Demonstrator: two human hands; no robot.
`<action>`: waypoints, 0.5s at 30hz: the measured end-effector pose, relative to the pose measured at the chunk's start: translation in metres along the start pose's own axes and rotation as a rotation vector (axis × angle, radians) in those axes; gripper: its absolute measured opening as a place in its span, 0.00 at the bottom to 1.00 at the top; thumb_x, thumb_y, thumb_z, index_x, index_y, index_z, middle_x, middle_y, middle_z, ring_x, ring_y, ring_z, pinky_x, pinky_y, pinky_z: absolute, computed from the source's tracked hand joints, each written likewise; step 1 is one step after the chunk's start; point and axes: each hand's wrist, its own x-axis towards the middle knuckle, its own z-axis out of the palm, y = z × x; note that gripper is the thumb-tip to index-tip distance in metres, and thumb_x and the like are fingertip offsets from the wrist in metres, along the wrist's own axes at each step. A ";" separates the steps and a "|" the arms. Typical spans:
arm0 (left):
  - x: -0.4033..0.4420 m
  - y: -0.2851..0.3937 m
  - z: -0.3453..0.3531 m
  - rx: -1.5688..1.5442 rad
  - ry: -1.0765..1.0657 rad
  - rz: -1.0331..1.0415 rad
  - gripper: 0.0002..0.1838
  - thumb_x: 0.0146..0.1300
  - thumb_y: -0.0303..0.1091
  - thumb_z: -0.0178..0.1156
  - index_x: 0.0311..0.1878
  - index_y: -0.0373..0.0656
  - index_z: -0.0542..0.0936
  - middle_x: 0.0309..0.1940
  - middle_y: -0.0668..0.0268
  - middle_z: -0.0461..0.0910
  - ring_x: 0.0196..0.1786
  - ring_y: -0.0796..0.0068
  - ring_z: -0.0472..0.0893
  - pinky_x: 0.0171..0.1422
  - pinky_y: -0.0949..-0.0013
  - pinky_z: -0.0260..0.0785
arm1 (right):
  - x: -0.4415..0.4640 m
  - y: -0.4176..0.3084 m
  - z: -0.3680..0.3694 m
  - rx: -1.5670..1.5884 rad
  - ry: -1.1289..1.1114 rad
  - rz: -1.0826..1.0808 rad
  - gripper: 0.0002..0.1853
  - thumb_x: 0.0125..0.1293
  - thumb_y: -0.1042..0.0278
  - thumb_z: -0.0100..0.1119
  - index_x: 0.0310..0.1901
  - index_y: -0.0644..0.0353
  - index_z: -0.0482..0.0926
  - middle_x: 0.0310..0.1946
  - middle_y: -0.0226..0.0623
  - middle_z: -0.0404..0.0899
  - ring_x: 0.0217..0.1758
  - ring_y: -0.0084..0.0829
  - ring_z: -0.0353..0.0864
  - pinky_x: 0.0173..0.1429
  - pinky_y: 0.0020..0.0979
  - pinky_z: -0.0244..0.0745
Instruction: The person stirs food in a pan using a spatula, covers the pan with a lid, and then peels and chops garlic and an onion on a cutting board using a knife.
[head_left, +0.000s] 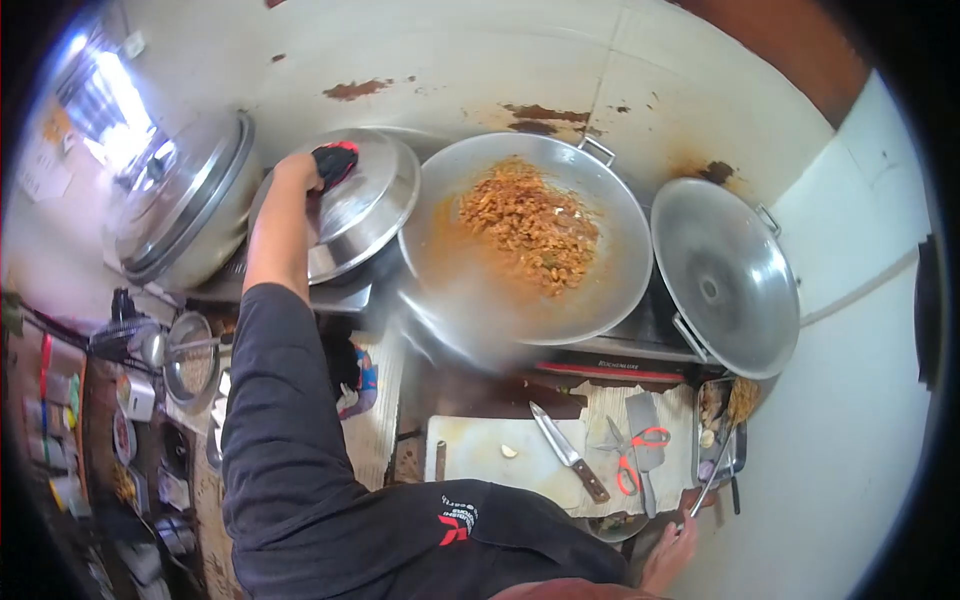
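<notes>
Fingers of the right hand (672,552), lower right of the frame, close around the handle of a food-coated utensil (712,480). Beside it, the knife (568,450) lies partly on the white cutting board (480,468), near orange-handled scissors (630,455). Farther off, upper centre, the wide wok (620,260) holds reddish-brown food (530,228). At upper left, the left hand (298,177) grips a black-and-red cloth (336,164) on the domed lid (385,190).
</notes>
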 end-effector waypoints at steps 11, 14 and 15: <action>0.007 -0.016 0.011 -0.223 0.035 0.106 0.16 0.46 0.36 0.64 0.39 0.38 0.81 0.26 0.52 0.81 0.28 0.59 0.82 0.32 0.60 0.73 | -0.018 0.001 0.009 0.066 -0.054 0.103 0.17 0.63 0.67 0.50 0.52 0.65 0.71 0.45 0.47 0.73 0.35 0.42 0.71 0.41 0.39 0.65; -0.007 -0.009 -0.026 -0.384 -0.023 0.134 0.12 0.49 0.34 0.62 0.35 0.36 0.80 0.14 0.59 0.76 0.14 0.67 0.76 0.19 0.63 0.68 | -0.017 0.009 0.014 0.083 -0.030 0.059 0.17 0.64 0.67 0.50 0.53 0.65 0.71 0.44 0.46 0.73 0.34 0.40 0.71 0.41 0.39 0.66; -0.001 -0.009 -0.035 -0.356 -0.016 0.178 0.12 0.50 0.34 0.61 0.35 0.36 0.79 0.14 0.60 0.75 0.14 0.69 0.75 0.19 0.63 0.67 | -0.017 0.011 0.016 0.080 -0.030 0.053 0.17 0.64 0.67 0.50 0.53 0.65 0.71 0.45 0.46 0.73 0.34 0.40 0.71 0.41 0.39 0.66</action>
